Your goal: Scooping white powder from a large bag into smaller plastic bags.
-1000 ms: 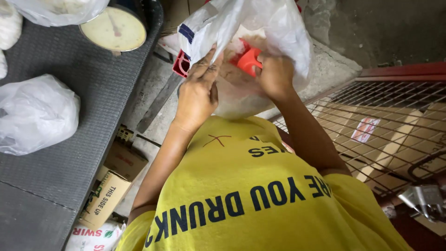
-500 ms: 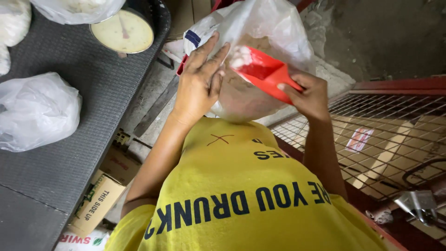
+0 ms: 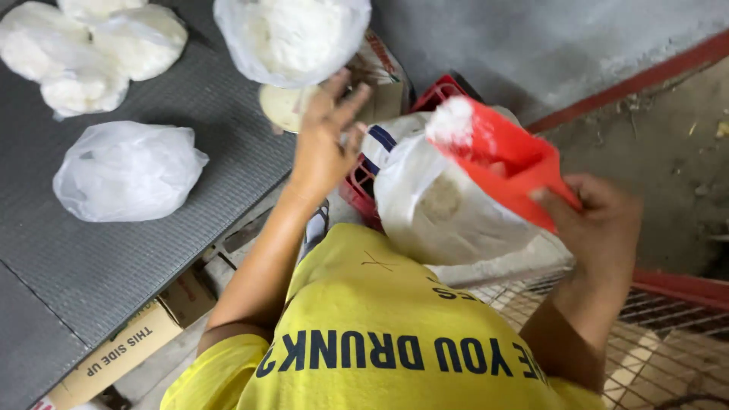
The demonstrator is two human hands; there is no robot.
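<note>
Left of our left hand (image 3: 323,148) the dark grey ribbed table top (image 3: 114,258) fills most of the view. Beyond and to the right of our right hand (image 3: 600,220) we see a grey concrete wall (image 3: 531,38), a red painted edge (image 3: 630,80) along its foot and a dusty concrete floor (image 3: 668,167). Below our right hand lies a wire mesh panel (image 3: 668,342) in a red frame.

Under our hands sits a large open white sack (image 3: 448,212), leaning against a red plastic crate (image 3: 440,95) that stands between the table and the wall. Our right hand grips the handle end of a red scoop (image 3: 509,156), fingers wrapped around it; the scoop is tilted above the sack's mouth and carries a heap of white powder (image 3: 452,121) at its far end.

Our left hand is open, fingers spread, its fingertips touching the underside of a filled clear plastic bag (image 3: 292,34) resting on a round cream scale (image 3: 282,106) just above it. Further left on the table, well apart from that hand, lie one filled bag (image 3: 125,171) alone and a cluster of three (image 3: 91,53). Below the table edge, near our left elbow, a cardboard box (image 3: 121,349) pokes out.
</note>
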